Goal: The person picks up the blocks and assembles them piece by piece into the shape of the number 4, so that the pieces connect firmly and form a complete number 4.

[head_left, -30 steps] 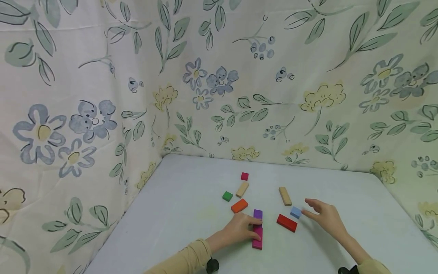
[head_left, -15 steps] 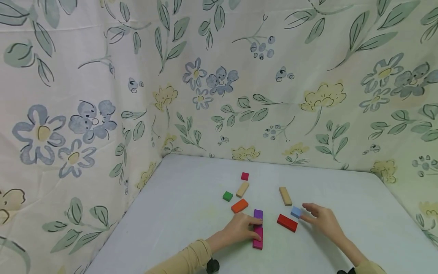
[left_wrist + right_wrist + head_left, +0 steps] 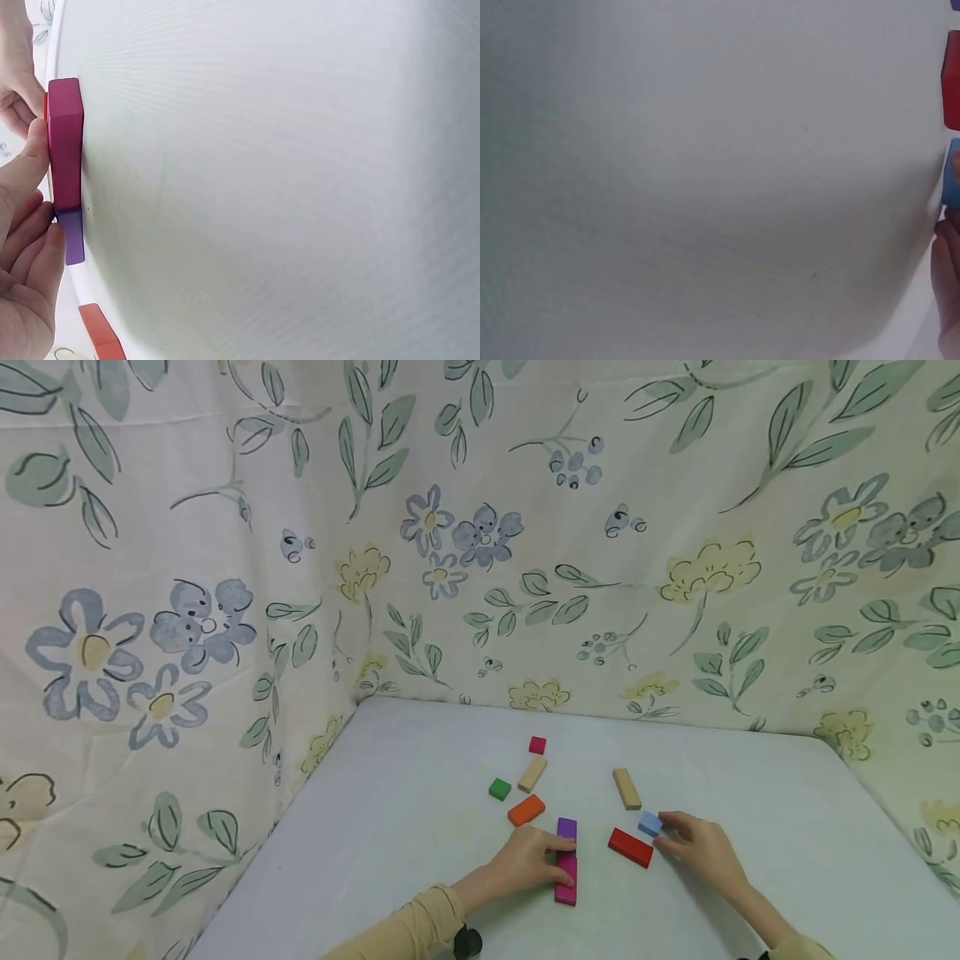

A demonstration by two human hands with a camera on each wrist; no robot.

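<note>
A purple block [image 3: 567, 830] and a magenta block [image 3: 566, 893] lie end to end on the white table. My left hand [image 3: 517, 864] rests on the pair, thumb on the magenta one and a finger on the purple one; its fingertips also show on them in the left wrist view. At the right, my right hand [image 3: 701, 850] pinches a small light blue block [image 3: 649, 823] between thumb and fingers. Only part of that blue block [image 3: 950, 187] shows at the edge of the right wrist view. A red block [image 3: 631, 847] lies beside the blue one.
Behind the left hand lie an orange block [image 3: 527, 810], a green block [image 3: 499, 789], a plain wooden block [image 3: 532, 773] and a small crimson block [image 3: 537, 745]. Another wooden block [image 3: 627, 788] lies farther right. A flowered cloth [image 3: 480, 635] hangs behind the table.
My right hand has moved slightly left and down, and its fingers have closed in on the blue block. The left hand stays on the purple and magenta blocks.
</note>
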